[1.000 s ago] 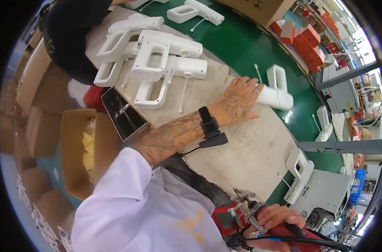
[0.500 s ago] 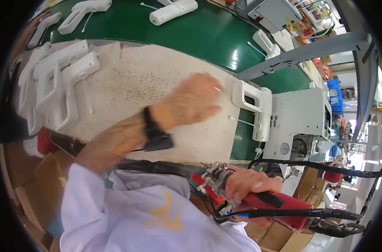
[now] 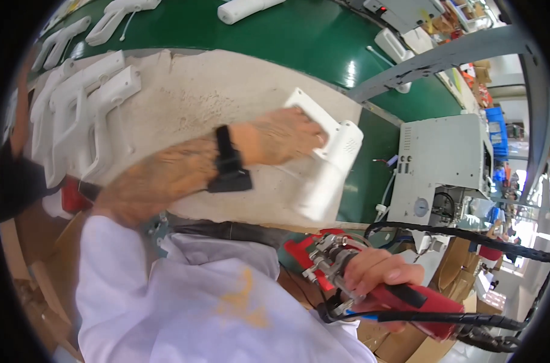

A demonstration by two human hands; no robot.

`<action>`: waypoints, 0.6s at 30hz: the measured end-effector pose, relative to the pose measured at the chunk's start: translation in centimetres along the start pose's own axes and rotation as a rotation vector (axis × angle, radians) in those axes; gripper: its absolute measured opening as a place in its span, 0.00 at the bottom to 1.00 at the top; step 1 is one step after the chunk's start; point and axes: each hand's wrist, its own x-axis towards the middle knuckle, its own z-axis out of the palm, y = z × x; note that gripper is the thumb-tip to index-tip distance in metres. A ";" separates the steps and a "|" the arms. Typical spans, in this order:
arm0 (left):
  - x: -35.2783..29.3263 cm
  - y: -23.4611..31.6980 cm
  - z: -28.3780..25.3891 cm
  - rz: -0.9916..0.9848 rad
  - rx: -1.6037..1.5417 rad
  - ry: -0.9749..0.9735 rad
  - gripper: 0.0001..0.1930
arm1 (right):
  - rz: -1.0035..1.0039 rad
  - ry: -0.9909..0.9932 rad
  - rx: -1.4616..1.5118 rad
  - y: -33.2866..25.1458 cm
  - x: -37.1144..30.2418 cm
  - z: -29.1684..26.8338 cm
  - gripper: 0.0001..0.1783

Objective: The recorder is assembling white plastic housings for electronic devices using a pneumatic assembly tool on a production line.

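Left hand (image 3: 284, 136) gripping white housing (image 3: 326, 160) at bench (image 3: 226, 97) right edge, long axis pointing toward body | right hand (image 3: 378, 272) clutching red power tool (image 3: 408, 302) just below.

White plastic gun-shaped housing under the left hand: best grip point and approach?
Grip the white plastic gun-shaped housing at its open handle loop, coming from above on the near left, as the left hand does. It lies flat on the grey mat; the loop gives fingers purchase, the blurred barrel end hangs free.

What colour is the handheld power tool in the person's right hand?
Red, with black hoses, gripped by the right hand: the handheld power tool, head view.
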 end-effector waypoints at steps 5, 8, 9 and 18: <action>-8.5 -2.0 -6.8 -0.087 0.070 -0.052 0.19 | 0.022 0.006 0.055 1.9 1.7 0.2 0.40; -10.4 -0.5 -8.2 -0.356 0.094 -0.114 0.22 | 0.017 -0.016 0.046 2.8 2.5 0.7 0.41; -10.7 0.8 -7.7 -0.411 0.078 -0.031 0.25 | 0.035 -0.019 0.035 2.8 2.7 1.1 0.40; -13.0 6.1 -5.1 -0.509 0.404 -0.003 0.47 | 0.095 0.135 -0.050 2.5 4.6 5.1 0.35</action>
